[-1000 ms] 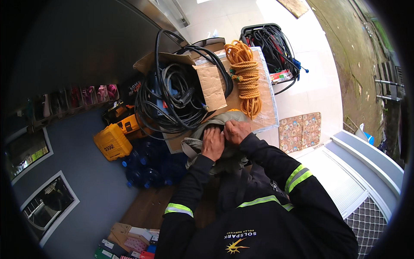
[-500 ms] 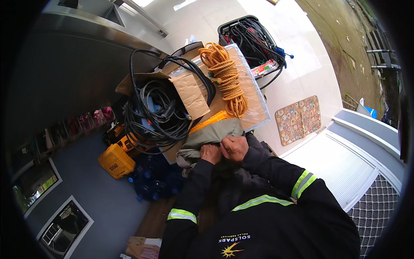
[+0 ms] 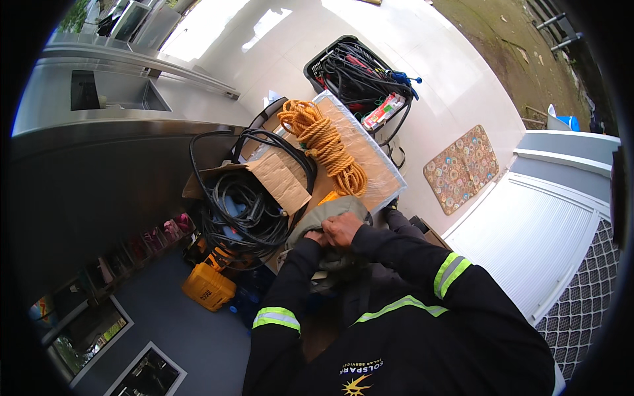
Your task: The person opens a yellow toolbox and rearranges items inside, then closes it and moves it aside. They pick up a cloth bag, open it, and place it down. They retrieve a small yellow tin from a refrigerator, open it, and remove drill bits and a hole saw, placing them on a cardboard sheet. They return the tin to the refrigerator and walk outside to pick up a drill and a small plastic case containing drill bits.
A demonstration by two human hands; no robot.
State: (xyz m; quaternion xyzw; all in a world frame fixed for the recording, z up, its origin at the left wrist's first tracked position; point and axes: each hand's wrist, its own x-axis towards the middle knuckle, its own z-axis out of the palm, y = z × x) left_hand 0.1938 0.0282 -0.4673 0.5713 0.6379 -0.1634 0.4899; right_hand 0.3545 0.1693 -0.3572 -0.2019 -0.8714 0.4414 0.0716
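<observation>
A bundle of olive-grey cloth (image 3: pixel 338 208) lies in front of me, its folds gathered around both hands; whether it is a bag or a garment I cannot make out. My right hand (image 3: pixel 343 229) is closed on the cloth, fingers bent in. Close beside it, my left hand (image 3: pixel 317 237) reaches into the folds, and its fingers are hidden there. Just beyond the cloth a coiled orange rope (image 3: pixel 327 145) rests on a flat, plastic-wrapped cardboard package (image 3: pixel 373 168). A bit of something yellow (image 3: pixel 328 198) shows between rope and cloth.
Left of the cloth, black cable (image 3: pixel 254 228) spills over an open cardboard box (image 3: pixel 281 181). A yellow case (image 3: pixel 209 286) stands lower left, near blue bottles (image 3: pixel 246 300). Beyond the package is a black crate (image 3: pixel 315 74) of cables; a patterned mat (image 3: pixel 462 169) lies right.
My view has shifted, so the surroundings sit differently in the picture. My hands have come closer together, and the left one is more hidden by the right hand and cloth.
</observation>
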